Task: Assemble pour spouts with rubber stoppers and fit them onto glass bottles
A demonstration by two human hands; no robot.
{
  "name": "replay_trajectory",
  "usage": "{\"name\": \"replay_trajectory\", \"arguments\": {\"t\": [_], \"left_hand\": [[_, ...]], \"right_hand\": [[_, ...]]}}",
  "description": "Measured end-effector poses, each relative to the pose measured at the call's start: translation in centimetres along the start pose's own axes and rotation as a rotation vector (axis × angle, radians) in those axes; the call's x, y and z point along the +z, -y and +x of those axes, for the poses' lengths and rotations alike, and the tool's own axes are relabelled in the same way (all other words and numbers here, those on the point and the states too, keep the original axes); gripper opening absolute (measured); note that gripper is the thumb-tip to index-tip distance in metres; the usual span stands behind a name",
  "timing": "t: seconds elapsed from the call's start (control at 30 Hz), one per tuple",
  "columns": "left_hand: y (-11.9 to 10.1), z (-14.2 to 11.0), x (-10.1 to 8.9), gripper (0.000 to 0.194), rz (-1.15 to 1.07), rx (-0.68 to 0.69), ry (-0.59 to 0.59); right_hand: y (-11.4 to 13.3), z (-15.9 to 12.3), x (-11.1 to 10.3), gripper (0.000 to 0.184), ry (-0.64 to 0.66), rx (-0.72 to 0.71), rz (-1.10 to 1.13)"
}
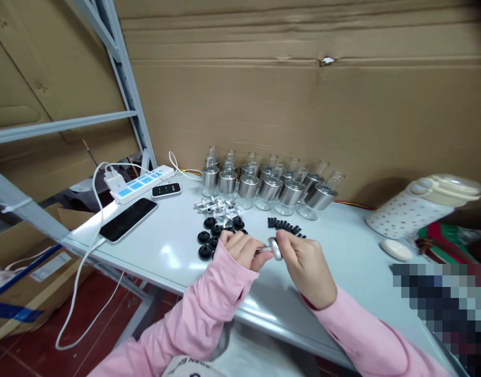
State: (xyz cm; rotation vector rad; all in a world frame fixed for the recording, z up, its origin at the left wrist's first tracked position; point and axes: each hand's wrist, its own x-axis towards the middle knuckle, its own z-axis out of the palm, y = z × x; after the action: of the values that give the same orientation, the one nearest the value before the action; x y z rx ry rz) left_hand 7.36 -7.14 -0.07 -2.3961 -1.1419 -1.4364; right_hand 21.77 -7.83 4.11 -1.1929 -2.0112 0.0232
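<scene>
Holds small silver metal piece with rounded, disc-like head (276,249) above front part of pale, glossy worktop (358,251), between both hands. Encloses slim stem of piece with left hand (242,249), with fingers curled narrow around it. Grips rounded head with right hand (309,267), with thumb laid against edge and fingers folded in, drawn narrow on piece. Cannot tell exact contact of right fingertips, hidden behind thumb and hand. Wears long pink sleeves (203,314) on both arms.

Just beyond left hand, and partly hidden by it, finds cluster of round, stepped black caps (203,237). Directly behind caps, finds heap of silver metal fittings with short crossing arms (224,210). Just beyond right hand, notes row of small, flat black strips (283,225), laid side by side, with nearest ones close to right thumb. Farther back, notes two rows of clear glass bottles with narrow necks and silver metal bands (248,184), set before brown cardboard sheet (264,104).

At left end of worktop, records black-screened phone with pale frame (128,221), small black device with green lights (166,190) and white power strip with blue socket panels (146,183). Near right end, records white spotted flask with cream lid (405,210), with smooth white oval object (396,250) just in front of it
</scene>
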Motion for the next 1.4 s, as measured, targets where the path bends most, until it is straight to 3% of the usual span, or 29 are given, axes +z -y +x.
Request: {"name": "replay_trajectory", "arguments": {"t": [0.13,0.27,0.37,0.53,0.67,0.8,1.17,1.4], "left_hand": [[0.0,-0.7,0.1,0.043,0.032,-0.034,0.006],[0.0,-1.1,0.0,0.049,-0.033,-0.009,-0.02],[0.1,-1.4,-0.8,0.049,-0.069,-0.055,0.008],[0.6,-1.7,-2.5,0.042,-0.089,-0.181,0.059],[1.1,-1.5,-3.5,0.041,-0.129,-0.243,0.088],[1.8,-1.3,-4.2,0.043,-0.207,-0.288,0.134],[2.8,-1.0,-5.4,0.052,-0.263,-0.373,0.101],[3.5,-1.2,-4.2,0.061,-0.362,-0.532,0.022]], "right_hand": [[1.0,0.0,0.4,0.039,0.075,0.072,0.046],[1.7,-0.1,0.4,0.036,0.038,0.05,0.118],[1.9,-0.3,0.9,0.04,0.041,0.037,0.233],[2.6,-0.8,2.2,0.041,0.146,0.259,0.488],[3.3,-0.9,2.5,0.039,0.165,0.27,0.544],[3.7,-0.5,2.2,0.033,0.126,0.113,0.444],[2.5,2.5,1.7,0.019,0.001,-0.7,0.03],[1.6,3.7,1.8,0.015,-0.082,-0.905,-0.174]]}}
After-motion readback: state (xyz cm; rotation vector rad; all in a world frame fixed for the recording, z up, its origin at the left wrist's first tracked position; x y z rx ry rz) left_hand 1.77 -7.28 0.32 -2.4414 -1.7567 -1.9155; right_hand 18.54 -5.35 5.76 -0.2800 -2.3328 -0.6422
